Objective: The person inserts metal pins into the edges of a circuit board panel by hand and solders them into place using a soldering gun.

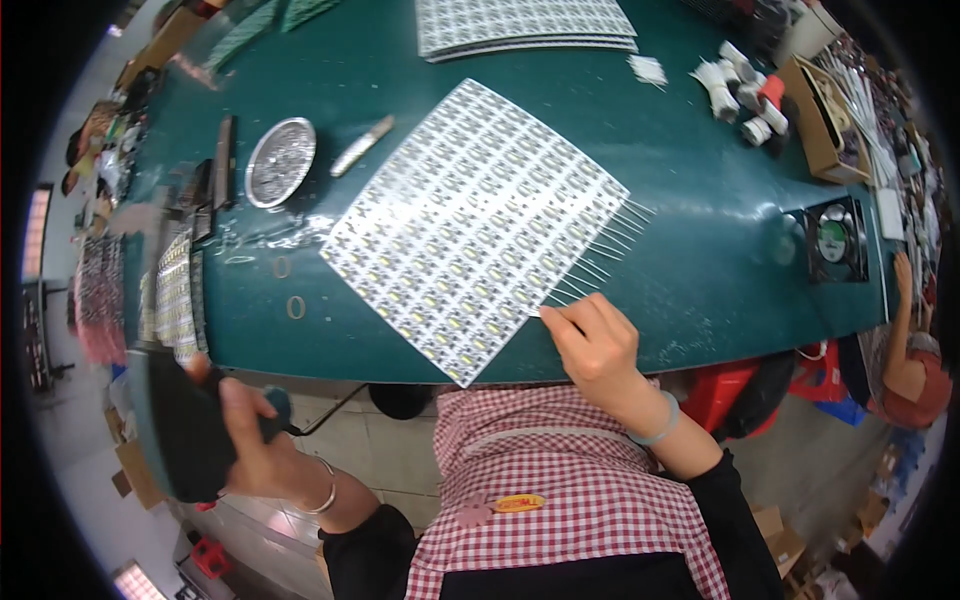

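Observation:
A white panel of small LED circuit boards [470,220] lies turned like a diamond on the green table. Several thin wires [610,240] stick out from its lower right edge. My right hand [600,350] is closed in a pinch at that edge, near the bottom corner, on a thin white wire of which only a short end shows. At the lower left, my left hand [262,450] wraps round a dark gun-shaped hand tool [180,425], raised in front of the table edge. Motion blur softens this tool, and its kind is unclear.
Left of the panel are a metal bowl [281,163] of small bits and a wrapped, knife-like tool [362,147]. More panels [525,25] are stacked at the back. Wire bundles [720,90], a cardboard box [825,120] and a small fan [836,240] stand right. Another person [915,370] sits far right.

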Demonstrator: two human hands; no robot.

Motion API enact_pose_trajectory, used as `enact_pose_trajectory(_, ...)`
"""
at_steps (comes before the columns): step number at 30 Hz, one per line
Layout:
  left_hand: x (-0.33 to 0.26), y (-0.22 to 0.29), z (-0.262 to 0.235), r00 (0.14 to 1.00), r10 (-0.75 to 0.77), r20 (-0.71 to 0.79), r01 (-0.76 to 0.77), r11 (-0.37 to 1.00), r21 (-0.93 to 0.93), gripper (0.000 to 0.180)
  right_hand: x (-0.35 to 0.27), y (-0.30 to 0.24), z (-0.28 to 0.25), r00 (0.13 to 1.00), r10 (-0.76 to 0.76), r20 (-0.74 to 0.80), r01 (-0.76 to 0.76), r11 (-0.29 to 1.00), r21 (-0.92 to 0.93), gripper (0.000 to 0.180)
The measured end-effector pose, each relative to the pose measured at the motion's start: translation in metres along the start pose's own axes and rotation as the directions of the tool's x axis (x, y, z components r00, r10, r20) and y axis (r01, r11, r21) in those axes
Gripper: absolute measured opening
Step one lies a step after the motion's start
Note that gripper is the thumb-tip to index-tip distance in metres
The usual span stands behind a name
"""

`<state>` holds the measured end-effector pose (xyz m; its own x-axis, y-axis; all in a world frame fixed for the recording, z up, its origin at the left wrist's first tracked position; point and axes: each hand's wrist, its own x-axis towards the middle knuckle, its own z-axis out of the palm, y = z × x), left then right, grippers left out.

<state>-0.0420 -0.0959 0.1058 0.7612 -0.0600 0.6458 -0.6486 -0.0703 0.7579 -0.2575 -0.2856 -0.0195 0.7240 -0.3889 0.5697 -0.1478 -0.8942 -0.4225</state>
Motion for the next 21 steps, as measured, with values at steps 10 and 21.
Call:
enact_pose_trajectory(10, 0.058, -0.091, 0.018, 0.860, -0.464, 0.214, 0.464, 0.884, 0.051, 0.019, 0.000, 0.002, -0.002, 1.000, -0.015, 0.010, 0.015, 0.999, -0.029, 0.025)
enact_pose_trajectory(21, -0.073, 0.014, -0.011, 0.451, -0.735, 0.507, 0.822, 0.564, 0.087, 0.064, -0.009, -0.011, 0.005, 0.992, 0.107, -0.073, -0.098, 0.987, 0.124, 0.029)
